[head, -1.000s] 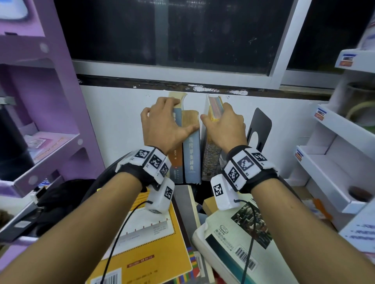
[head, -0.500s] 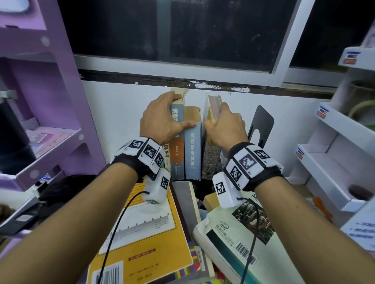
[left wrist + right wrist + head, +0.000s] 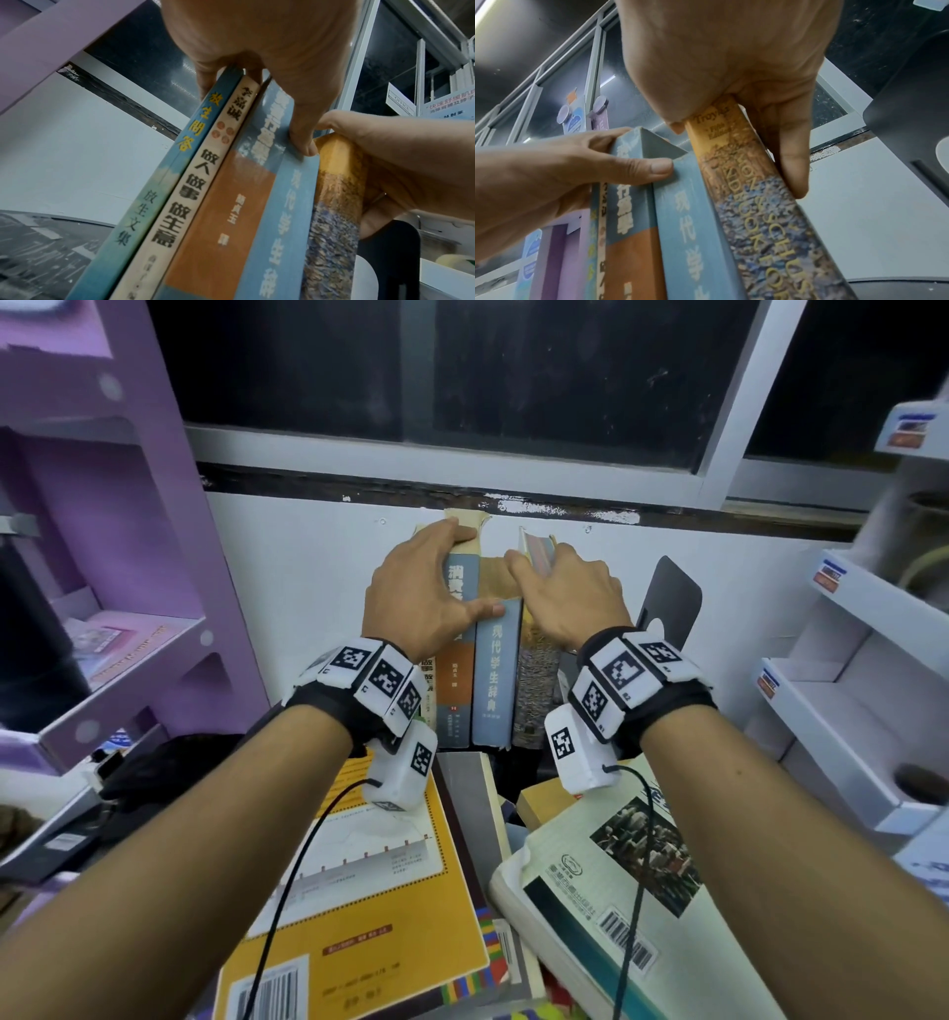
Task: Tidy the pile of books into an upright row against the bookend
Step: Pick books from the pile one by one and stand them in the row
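Several books stand upright against the white wall. My left hand (image 3: pixel 421 593) grips the top of the left group, fingers over the blue-and-orange book (image 3: pixel 458 680) and thumb pressing the pale blue dictionary (image 3: pixel 495 675). In the left wrist view that hand (image 3: pixel 257 40) clasps two thin books as well. My right hand (image 3: pixel 570 593) grips the top of the mottled handbook (image 3: pixel 534 690), thumb on its left and fingers on its right, as the right wrist view shows (image 3: pixel 757 203). The black bookend (image 3: pixel 670 595) stands to the right, with a gap between it and the handbook.
Loose books lie flat in front: a yellow one (image 3: pixel 385 891), a grey one (image 3: pixel 472 803) and a white-and-green one (image 3: pixel 616 891). A purple shelf unit (image 3: pixel 128 634) stands at the left and white shelves (image 3: pixel 847 701) at the right.
Both hands have stayed on the book tops. The left hand has slid a little left, uncovering more of the blue-and-orange spine. The right thumb now reaches over the dictionary's top.
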`<state>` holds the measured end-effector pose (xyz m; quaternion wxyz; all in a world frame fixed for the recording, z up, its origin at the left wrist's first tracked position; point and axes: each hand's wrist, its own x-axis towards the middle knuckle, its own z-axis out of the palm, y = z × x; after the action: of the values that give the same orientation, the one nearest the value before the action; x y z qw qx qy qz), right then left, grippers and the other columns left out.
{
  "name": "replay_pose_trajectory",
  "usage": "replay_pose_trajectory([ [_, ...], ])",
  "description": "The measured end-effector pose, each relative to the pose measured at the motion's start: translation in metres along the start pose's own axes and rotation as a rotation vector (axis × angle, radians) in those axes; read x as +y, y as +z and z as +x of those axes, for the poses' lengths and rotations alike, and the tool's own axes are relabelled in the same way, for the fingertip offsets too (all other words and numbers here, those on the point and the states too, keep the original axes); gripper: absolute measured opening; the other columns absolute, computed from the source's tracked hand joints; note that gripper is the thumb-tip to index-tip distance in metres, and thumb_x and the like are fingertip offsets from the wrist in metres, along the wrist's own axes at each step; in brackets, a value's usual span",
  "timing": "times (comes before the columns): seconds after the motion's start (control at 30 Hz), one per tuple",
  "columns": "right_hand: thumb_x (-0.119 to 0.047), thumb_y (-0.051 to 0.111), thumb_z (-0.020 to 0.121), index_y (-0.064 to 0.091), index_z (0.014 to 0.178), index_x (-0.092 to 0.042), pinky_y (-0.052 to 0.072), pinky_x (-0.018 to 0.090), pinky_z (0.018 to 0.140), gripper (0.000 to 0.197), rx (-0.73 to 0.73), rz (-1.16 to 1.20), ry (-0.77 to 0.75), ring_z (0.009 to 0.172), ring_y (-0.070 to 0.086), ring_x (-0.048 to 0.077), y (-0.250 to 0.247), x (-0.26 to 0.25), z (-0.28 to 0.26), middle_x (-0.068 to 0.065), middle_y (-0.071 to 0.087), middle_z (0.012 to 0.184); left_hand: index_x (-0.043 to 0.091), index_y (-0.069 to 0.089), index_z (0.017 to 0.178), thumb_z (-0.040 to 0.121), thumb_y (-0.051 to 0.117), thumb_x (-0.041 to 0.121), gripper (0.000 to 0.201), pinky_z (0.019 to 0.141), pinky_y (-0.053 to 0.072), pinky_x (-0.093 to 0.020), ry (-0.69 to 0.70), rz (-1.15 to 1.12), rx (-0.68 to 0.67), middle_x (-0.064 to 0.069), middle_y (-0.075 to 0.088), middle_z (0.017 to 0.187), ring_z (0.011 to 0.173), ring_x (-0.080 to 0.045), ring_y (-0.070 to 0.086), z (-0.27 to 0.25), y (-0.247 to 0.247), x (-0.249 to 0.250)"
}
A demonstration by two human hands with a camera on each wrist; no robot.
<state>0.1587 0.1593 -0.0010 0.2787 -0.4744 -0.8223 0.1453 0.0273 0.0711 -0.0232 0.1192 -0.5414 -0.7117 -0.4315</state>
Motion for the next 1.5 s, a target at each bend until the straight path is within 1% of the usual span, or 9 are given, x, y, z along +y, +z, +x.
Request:
replay_pose_trajectory([
  [0.17, -0.055, 0.040, 0.088, 0.050, 0.126, -0.014, 0.034, 0.039, 0.077, 0.057, 0.059, -0.078, -0.002, 0.111, 0.054, 0.037, 0.002, -0.003, 0.001, 0.015, 0.059, 0.123, 0.025, 0.049, 0.130, 0.064, 0.080, 0.053, 0.078, 0.092, 0.042, -0.030, 0.020, 0.037, -0.044, 0.005, 0.055, 0.134, 0.116, -0.018, 0.054, 0.002, -0.005, -0.003],
  [0.33, -0.046, 0.048, 0.086, 0.049, 0.126, -0.011, 0.036, 0.037, 0.077, 0.053, 0.083, 0.033, 0.000, 0.109, 0.054, 0.038, 0.008, -0.003, 0.001, 0.017, 0.058, 0.121, 0.025, 0.050, 0.127, 0.063, 0.080, 0.054, 0.076, 0.089, 0.048, -0.034, 0.028, 0.035, -0.027, 0.006, 0.058, 0.126, 0.109, -0.017, 0.057, 0.000, -0.004, -0.007],
  [0.43, -0.047, 0.049, 0.086, 0.049, 0.126, -0.011, 0.038, 0.036, 0.078, 0.054, 0.115, 0.069, 0.005, 0.108, 0.055, 0.038, 0.011, 0.000, 0.001, 0.017, 0.059, 0.120, 0.027, 0.049, 0.126, 0.062, 0.080, 0.054, 0.076, 0.088, 0.049, -0.035, 0.028, 0.034, -0.021, 0.007, 0.059, 0.124, 0.108, -0.017, 0.057, 0.000, -0.004, -0.008],
  [0.7, -0.050, 0.048, 0.088, 0.050, 0.121, -0.009, 0.036, 0.035, 0.073, 0.053, 0.186, 0.082, -0.012, 0.101, 0.057, 0.039, 0.016, 0.004, -0.004, 0.018, 0.062, 0.113, 0.026, 0.047, 0.126, 0.065, 0.080, 0.051, 0.074, 0.089, 0.045, -0.033, 0.040, 0.053, -0.038, 0.005, 0.057, 0.127, 0.111, -0.018, 0.055, 0.000, -0.004, -0.011],
  [0.87, -0.047, 0.052, 0.086, 0.045, 0.126, -0.009, 0.037, 0.035, 0.074, 0.056, 0.143, 0.083, -0.044, 0.103, 0.056, 0.040, 0.010, 0.004, -0.009, 0.020, 0.060, 0.116, 0.025, 0.045, 0.128, 0.066, 0.080, 0.046, 0.074, 0.089, 0.043, -0.032, 0.054, 0.055, -0.065, 0.005, 0.055, 0.127, 0.114, -0.020, 0.053, -0.002, -0.007, -0.012],
  [1.07, -0.050, 0.053, 0.086, 0.040, 0.135, -0.013, 0.040, 0.032, 0.080, 0.063, -0.053, 0.206, -0.016, 0.110, 0.054, 0.034, -0.006, 0.004, -0.012, 0.016, 0.054, 0.127, 0.019, 0.041, 0.136, 0.070, 0.081, 0.034, 0.078, 0.103, 0.036, -0.034, 0.067, 0.039, -0.138, -0.001, 0.044, 0.140, 0.126, -0.022, 0.044, -0.010, -0.020, -0.008],
  [1.2, -0.052, 0.053, 0.090, 0.040, 0.136, -0.013, 0.036, 0.026, 0.077, 0.062, -0.081, 0.243, -0.010, 0.095, 0.050, 0.025, -0.016, 0.003, -0.025, 0.009, 0.054, 0.117, 0.018, 0.038, 0.139, 0.074, 0.079, 0.030, 0.078, 0.108, 0.032, -0.034, 0.047, 0.020, -0.197, -0.002, 0.039, 0.145, 0.131, -0.020, 0.039, -0.019, -0.033, -0.001],
  [1.3, -0.046, 0.055, 0.090, 0.037, 0.140, -0.011, 0.039, 0.026, 0.079, 0.064, -0.115, 0.233, -0.010, 0.098, 0.053, 0.023, -0.022, 0.004, -0.037, 0.010, 0.055, 0.121, 0.019, 0.035, 0.142, 0.077, 0.077, 0.031, 0.078, 0.111, 0.030, -0.035, 0.026, 0.031, -0.231, -0.002, 0.035, 0.149, 0.135, -0.020, 0.035, -0.028, -0.044, 0.004],
  [1.5, -0.035, 0.054, 0.089, 0.052, 0.124, -0.013, 0.039, 0.030, 0.077, 0.042, 0.037, 0.153, 0.113, 0.107, 0.057, 0.031, -0.036, -0.006, -0.065, 0.011, 0.058, 0.122, 0.020, 0.036, 0.141, 0.080, 0.074, 0.033, 0.072, 0.107, 0.036, -0.039, -0.058, 0.013, -0.261, -0.003, 0.039, 0.145, 0.130, -0.021, 0.041, -0.047, -0.067, 0.008],
])
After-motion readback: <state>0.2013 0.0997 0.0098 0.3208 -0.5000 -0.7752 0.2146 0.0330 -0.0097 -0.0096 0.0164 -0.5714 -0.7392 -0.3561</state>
